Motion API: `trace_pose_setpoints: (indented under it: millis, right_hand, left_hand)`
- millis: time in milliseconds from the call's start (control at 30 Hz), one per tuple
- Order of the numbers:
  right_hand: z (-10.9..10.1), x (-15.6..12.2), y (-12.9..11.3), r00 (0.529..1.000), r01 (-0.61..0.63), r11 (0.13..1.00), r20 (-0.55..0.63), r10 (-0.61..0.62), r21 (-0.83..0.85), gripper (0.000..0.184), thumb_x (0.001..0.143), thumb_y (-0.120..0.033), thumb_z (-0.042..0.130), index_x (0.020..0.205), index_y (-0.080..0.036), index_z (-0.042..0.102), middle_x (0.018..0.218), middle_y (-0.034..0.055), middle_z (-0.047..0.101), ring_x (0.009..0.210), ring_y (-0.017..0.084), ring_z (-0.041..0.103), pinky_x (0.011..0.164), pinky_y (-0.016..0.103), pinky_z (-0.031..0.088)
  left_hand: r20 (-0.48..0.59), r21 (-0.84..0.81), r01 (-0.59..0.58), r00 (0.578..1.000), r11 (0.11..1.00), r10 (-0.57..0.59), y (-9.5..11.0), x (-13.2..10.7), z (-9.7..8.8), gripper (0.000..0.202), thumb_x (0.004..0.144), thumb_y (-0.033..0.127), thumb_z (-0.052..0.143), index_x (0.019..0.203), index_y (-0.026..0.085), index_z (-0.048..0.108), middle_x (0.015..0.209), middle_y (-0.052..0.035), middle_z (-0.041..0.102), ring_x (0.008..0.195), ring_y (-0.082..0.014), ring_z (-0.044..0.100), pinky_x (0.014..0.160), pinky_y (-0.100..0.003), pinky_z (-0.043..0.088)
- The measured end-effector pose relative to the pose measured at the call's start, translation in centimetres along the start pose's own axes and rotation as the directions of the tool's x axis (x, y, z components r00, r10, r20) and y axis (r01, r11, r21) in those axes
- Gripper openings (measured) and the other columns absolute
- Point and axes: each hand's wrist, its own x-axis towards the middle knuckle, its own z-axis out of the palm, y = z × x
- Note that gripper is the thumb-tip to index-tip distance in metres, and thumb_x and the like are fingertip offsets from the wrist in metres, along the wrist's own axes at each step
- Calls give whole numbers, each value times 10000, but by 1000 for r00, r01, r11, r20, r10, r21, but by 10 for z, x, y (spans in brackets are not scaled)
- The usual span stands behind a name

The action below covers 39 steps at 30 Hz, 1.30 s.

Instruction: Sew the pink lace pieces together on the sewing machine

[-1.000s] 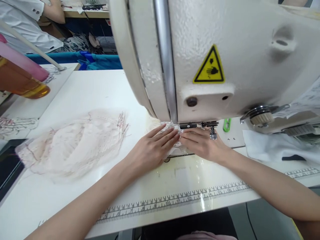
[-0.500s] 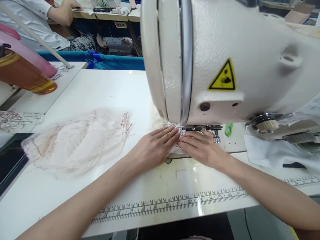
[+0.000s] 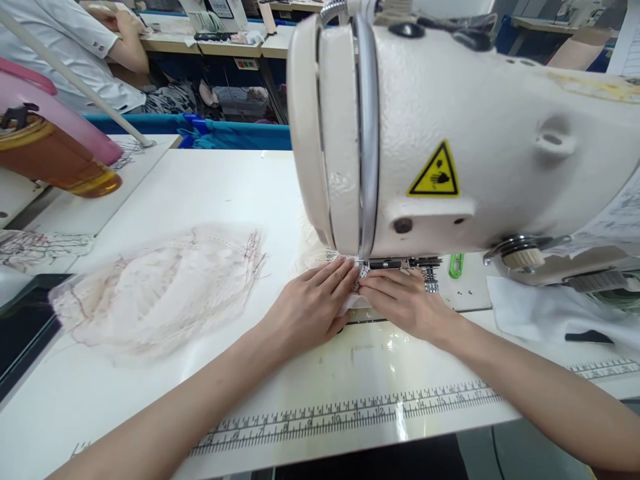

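Thumb (image 3: 341,324) now swung out, the left hand (image 3: 311,303) lies flat on white openwork lace (image 3: 364,271) beneath the sewing machine (image 3: 450,120); right hand (image 3: 407,303) touches too, grip impossible to tell; room before the ruled table edge (image 3: 350,443).

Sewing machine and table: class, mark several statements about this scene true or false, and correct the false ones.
1. The left hand and right hand are both at the white lace. True.
2. The green object lies left of the left hand. False: it lies to the right.
3. A yellow warning triangle is on the sewing machine. True.
4. The left hand rests on the large sheer piece. False: that piece lies apart, to the left.
5. The printed ruler runs along the near edge of the table. True.
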Motion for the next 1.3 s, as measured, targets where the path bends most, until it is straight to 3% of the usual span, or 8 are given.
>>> trace_pose_setpoints:
  millis: [333,567,800,967,1100,1167,1300]
  right_hand:
    - [-7,2,9,1000,3,998,14,-4,55,226,882,-71,499,999,-198,645,1046,34,691,946,154,619,785,304,490]
    - [-5,1,14,997,27,1000,-70,-27,11,209,913,-98,454,952,-162,649,1006,27,709,885,152,640,774,316,487]
    - [-18,8,12,998,-65,998,23,65,0,205,895,-124,491,968,-220,658,965,-9,709,802,140,635,675,299,453]
    - [-9,7,16,992,-21,999,-129,15,-45,203,877,-140,505,956,-227,670,944,-13,708,752,132,617,692,306,439]
    - [2,3,19,985,-55,998,-168,48,-38,222,892,-150,493,989,-258,661,947,-29,708,781,125,617,698,308,428]
    - [2,4,19,984,-55,996,-174,43,-66,211,894,-151,502,980,-260,661,947,-37,711,767,121,614,683,307,419]
    - [-2,4,18,990,-15,995,-141,0,-103,189,886,-149,525,984,-231,664,972,-15,713,786,134,626,705,306,442]
  left_hand:
    - [13,25,32,999,999,-33,10,-1,-3,416,916,251,408,1228,39,583,1264,-180,597,1170,-308,576,955,-430,524]
    - [7,32,38,999,999,-39,13,-1,-2,413,907,244,448,1257,61,568,1247,-181,610,1146,-315,592,935,-441,534]
    - [-30,29,50,998,998,-49,12,0,-4,392,938,255,411,1258,96,573,1196,-166,645,1138,-314,598,877,-436,563]
    - [-31,3,68,997,998,-68,10,2,-4,372,934,254,428,1238,114,590,1178,-155,657,1147,-312,592,895,-437,554]
    - [-45,-26,85,995,996,-86,6,2,-2,372,927,265,447,1242,120,584,1211,-158,638,1186,-312,563,935,-450,530]
    - [-71,-22,68,995,997,-69,5,2,-2,351,933,248,450,1227,121,592,1235,-146,625,1195,-298,559,965,-449,514]
    - [-104,-27,-73,992,997,70,2,3,-2,298,933,110,418,1153,96,619,1244,-100,624,1147,-230,601,992,-386,509]
